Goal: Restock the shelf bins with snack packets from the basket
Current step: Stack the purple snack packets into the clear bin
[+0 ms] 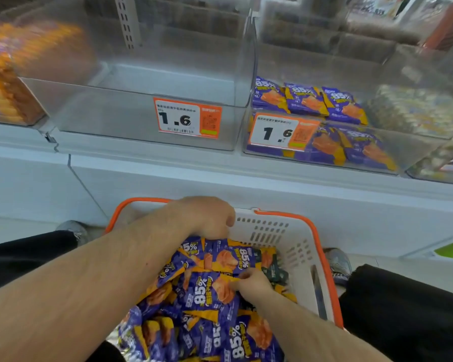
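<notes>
A white basket with an orange rim [293, 246] sits low between my knees, heaped with purple and yellow snack packets [207, 299]. My left hand [207, 218] reaches into the far side of the pile, its fingers curled down onto the top packets [228, 254]. My right hand [251, 283] pinches a packet near the middle of the heap. On the shelf above, a clear bin [324, 142] at the right holds the same purple packets. The clear bin in the middle [147, 118] has nothing in it.
Both bins carry orange price labels reading 1.6 [187, 118]. A bin of orange packets [8, 82] stands at the far left, and bins of pale packets [419, 111] at the far right. A white shelf front [246, 184] runs between bins and basket.
</notes>
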Demonstrator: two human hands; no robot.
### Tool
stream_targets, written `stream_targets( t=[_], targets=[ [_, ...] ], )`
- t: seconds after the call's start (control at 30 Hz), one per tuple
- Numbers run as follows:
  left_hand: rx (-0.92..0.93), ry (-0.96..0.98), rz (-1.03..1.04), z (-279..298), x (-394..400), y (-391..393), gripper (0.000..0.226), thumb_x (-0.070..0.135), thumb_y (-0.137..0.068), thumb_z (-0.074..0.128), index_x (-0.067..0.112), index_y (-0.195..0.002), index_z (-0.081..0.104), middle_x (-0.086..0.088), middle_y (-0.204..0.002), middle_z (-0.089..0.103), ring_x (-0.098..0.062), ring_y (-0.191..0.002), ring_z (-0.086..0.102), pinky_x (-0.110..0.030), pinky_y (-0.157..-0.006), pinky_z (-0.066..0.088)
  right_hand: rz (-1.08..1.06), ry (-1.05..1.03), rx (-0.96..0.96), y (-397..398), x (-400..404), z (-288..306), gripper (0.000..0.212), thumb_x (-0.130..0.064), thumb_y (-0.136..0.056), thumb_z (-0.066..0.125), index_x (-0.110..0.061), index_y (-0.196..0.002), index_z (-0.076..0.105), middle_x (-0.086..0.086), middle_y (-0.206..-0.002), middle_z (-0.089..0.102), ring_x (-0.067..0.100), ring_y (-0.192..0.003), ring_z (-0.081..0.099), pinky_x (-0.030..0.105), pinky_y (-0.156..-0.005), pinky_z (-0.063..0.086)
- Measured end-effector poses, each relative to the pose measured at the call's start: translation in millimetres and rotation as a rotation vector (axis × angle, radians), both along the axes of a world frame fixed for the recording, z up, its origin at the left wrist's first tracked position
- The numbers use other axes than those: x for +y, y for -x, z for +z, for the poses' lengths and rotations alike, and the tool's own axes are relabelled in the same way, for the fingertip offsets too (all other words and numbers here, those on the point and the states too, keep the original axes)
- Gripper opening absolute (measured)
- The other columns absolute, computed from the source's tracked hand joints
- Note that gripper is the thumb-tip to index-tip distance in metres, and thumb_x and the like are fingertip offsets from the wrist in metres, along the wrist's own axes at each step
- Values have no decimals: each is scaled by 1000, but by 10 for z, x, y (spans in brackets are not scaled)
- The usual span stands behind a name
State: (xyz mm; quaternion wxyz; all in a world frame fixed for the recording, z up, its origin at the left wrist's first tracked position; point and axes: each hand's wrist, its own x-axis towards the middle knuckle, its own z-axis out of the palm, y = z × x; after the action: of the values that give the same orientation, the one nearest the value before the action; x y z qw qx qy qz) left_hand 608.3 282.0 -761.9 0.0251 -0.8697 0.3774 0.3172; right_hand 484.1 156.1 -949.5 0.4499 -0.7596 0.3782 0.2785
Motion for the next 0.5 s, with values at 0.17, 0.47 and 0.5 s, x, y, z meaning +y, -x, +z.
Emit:
stream_targets(
  t=[0.17,0.47,0.5],
  targets=[
    [15,36,54,58,-11,12,44,34,-93,52,24,-136,50,0,-135,54,-20,-117,54,-41,-100,45,131,-39,-131,-208,-50,322,18,-8,-88,61,-16,-77,48,5,-73,49,18,-65,45,30,-58,39],
    [55,10,283,302,137,-197,84,57,-83,65,18,-148,31,-3,-148,41,-24,-128,48,-37,-104,42,324,-21,-588,-574,-539,1605,37,19,-80,50,-18,-83,52,4,-76,54,17,-63,48,30,-55,36],
    [84,58,297,348,163,-232,88,59,-77,69,17,-147,34,-3,-146,45,-23,-126,50,-36,-103,43,303,-55,-645,-588,-588,1730,39,23,-79,48,-16,-81,51,4,-75,52,17,-63,47,30,-56,36]
  ],
)
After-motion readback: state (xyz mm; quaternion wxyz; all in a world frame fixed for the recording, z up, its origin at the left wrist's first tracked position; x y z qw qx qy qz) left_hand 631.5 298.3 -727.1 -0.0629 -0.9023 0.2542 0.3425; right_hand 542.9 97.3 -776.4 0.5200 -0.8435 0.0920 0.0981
